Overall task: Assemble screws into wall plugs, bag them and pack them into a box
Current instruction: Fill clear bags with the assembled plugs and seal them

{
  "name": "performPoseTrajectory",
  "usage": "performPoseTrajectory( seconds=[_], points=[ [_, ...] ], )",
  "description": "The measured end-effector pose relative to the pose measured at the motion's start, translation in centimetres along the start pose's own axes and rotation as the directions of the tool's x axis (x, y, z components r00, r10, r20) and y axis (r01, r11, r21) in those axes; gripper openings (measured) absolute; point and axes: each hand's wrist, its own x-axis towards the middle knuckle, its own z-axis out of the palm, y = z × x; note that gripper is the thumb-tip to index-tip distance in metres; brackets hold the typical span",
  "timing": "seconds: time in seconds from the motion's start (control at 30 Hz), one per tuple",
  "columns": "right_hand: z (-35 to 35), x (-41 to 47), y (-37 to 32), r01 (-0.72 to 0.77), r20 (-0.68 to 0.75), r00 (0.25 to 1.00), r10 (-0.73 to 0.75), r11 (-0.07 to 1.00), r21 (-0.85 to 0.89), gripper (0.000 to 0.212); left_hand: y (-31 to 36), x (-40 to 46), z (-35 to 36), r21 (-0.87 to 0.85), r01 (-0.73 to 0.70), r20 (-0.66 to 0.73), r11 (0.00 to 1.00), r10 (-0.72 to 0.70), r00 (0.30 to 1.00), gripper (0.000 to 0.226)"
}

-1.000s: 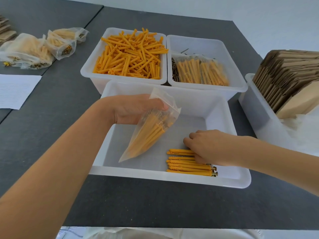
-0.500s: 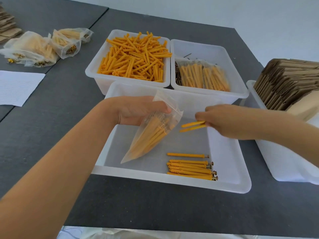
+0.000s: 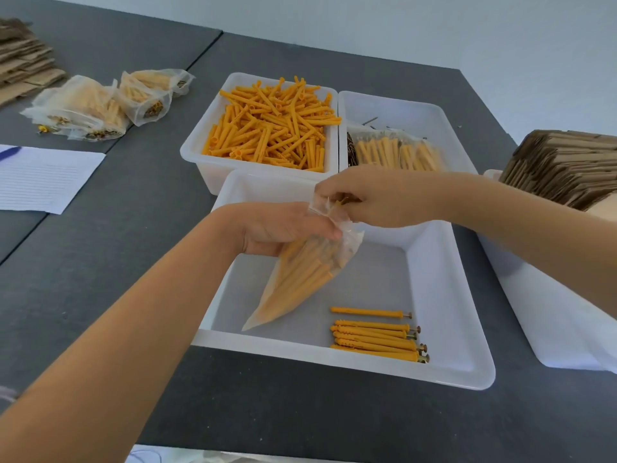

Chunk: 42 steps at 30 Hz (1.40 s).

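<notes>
Bag in left grip, seemingly pinched.

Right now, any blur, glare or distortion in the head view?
Head view: wide-angle bending bows the white plastic front tray; soft, even light, faint shadows, no glare; slight blur where the right hand meets the clear plastic bag of orange plugs; left hand fairly sharp.

Dark grey table, seam running down the left. Four white tubs sitting on it, plus lined paper, filled bags and flat cardboard far left.
</notes>
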Motion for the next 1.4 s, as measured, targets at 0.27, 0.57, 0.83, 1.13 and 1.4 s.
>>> performPoseTrajectory(
  seconds=[0.27,0.57,0.83,1.13,1.4],
  points=[
    [1.1,-0.7,0.4,-0.072,0.05,0.997,0.057,0.922,0.38,0.026,-0.1,0.3,0.0,0.036,-0.004,0.013,0.999,0.004,1.0,0.046],
    [1.0,-1.8,0.4,-0.133,0.043,0.991,0.131,0.836,0.533,0.024,0.1,0.1,0.2,-0.048,-0.08,0.023,0.996,0.081,0.996,0.046],
    [-0.6,-4.5,1.2,-0.15,0.036,0.988,0.148,0.903,0.402,0.052,0.3,-0.1,0.2,-0.189,-0.107,-0.068,0.976,0.096,0.993,0.035],
    [-1.0,-3.0,-1.6,-0.01,-0.167,0.985,0.047,0.976,0.219,0.036,0.5,-0.5,0.7,-0.129,-0.117,0.031,0.985,0.122,0.992,0.047],
    [-0.4,-2.1,-0.6,0.225,-0.424,0.874,0.239,0.574,0.787,0.021,0.9,-1.3,0.2,-0.373,-0.211,0.082,0.904,0.259,0.963,0.05]
  ],
)
